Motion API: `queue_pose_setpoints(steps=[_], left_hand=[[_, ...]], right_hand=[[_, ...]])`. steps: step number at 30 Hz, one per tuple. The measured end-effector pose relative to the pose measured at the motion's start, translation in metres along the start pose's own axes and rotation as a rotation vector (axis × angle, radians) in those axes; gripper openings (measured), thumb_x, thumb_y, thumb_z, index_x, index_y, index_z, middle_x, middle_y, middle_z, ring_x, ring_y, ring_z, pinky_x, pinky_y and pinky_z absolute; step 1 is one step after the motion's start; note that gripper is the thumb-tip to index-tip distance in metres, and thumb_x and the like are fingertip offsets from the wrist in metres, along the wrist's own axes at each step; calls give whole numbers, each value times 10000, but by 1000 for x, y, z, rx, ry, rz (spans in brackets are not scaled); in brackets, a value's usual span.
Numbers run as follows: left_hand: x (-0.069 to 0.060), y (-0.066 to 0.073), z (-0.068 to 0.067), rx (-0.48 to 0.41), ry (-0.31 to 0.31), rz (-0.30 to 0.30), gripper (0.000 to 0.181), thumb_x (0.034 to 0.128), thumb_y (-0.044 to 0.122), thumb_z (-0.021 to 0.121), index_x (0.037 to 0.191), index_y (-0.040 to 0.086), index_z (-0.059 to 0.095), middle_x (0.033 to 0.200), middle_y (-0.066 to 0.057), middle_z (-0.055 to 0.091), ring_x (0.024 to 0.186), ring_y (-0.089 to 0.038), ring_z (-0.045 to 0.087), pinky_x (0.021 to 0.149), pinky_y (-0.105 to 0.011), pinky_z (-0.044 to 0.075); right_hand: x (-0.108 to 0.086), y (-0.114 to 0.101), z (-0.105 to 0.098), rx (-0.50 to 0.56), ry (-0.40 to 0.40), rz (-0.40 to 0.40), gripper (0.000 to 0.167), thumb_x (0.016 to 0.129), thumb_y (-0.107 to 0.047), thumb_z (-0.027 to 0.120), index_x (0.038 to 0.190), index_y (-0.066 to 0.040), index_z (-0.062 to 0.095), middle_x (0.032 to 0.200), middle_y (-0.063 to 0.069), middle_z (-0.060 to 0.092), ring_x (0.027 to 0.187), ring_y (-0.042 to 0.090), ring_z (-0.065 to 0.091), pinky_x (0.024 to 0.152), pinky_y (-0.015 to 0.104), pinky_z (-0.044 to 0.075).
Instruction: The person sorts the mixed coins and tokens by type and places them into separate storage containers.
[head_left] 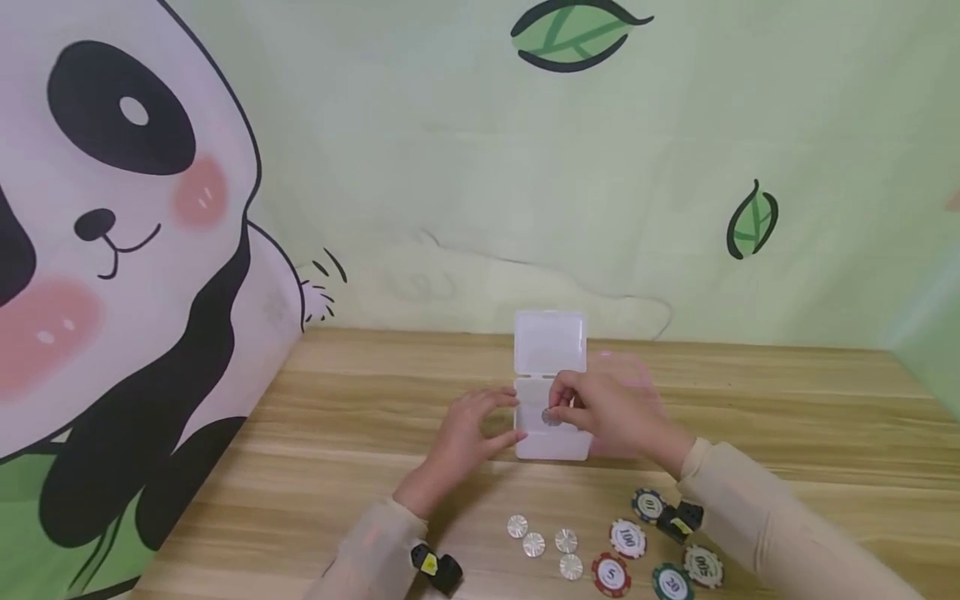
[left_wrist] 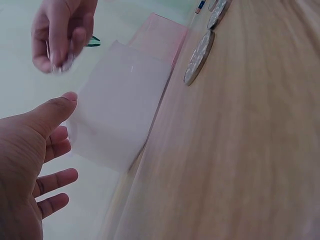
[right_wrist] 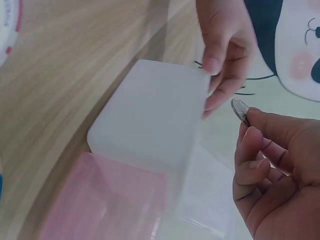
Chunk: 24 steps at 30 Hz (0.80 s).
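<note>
A white translucent plastic box (head_left: 551,446) stands on the table with its hinged lid (head_left: 551,343) raised. Over the box, my right hand (head_left: 611,414) pinches a silver coin (right_wrist: 240,110) between thumb and index finger. My left hand (head_left: 472,429) is at the box's left side, its thumb and fingers spread and reaching to the rim. Nearer the front lie several silver coins (head_left: 533,545), flat on the wood. The inside of the box is partly hidden behind the right hand.
A pink translucent box (right_wrist: 107,200) stands against the white box's right side. Several poker chips, among them a red one (head_left: 611,575) and a white one (head_left: 627,539), lie at the front right under the right forearm. A panda-printed backdrop (head_left: 420,167) closes off the table behind.
</note>
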<state>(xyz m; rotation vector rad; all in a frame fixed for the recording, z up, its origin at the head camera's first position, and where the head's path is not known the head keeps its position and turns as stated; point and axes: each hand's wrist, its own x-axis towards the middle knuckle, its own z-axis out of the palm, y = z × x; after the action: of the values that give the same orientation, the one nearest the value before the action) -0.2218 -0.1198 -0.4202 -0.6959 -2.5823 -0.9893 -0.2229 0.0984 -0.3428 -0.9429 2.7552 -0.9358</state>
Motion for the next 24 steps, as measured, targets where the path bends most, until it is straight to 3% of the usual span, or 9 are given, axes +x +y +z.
queue_pose_setpoints(steps=[5,10,17,24], left_hand=[[-2,-1,2,-7,0,-7,412,799,286,772,1149,97,664,1295,-53,634,1218,-265,570,1063,-488,404],[-3,-2,2,-20,2,-7,405,800,276,772,1151,106,664,1291,-52,637,1216,-269,570,1056,-495,407],[-2,-1,1,-31,4,5,409,799,270,774,1152,96,662,1283,-70,641,1205,-273,576,1049,-498,411],[-1,-2,1,-29,6,-2,401,796,272,777,1146,110,665,1277,-68,644,1206,-280,575,1045,-501,414]], right_hand=[[15,8,11,1,-3,61,78,892,-134,666,857,-123,598,783,-34,595,716,94,510,608,194,429],[29,14,21,-32,-11,35,92,864,-96,689,820,-90,608,757,-8,619,694,77,517,618,194,444],[38,17,31,-66,-87,40,102,841,-58,695,787,-96,617,746,-14,628,693,81,525,642,206,449],[47,20,35,-162,-141,-23,122,811,-21,706,750,-74,615,706,-6,605,671,72,492,617,180,426]])
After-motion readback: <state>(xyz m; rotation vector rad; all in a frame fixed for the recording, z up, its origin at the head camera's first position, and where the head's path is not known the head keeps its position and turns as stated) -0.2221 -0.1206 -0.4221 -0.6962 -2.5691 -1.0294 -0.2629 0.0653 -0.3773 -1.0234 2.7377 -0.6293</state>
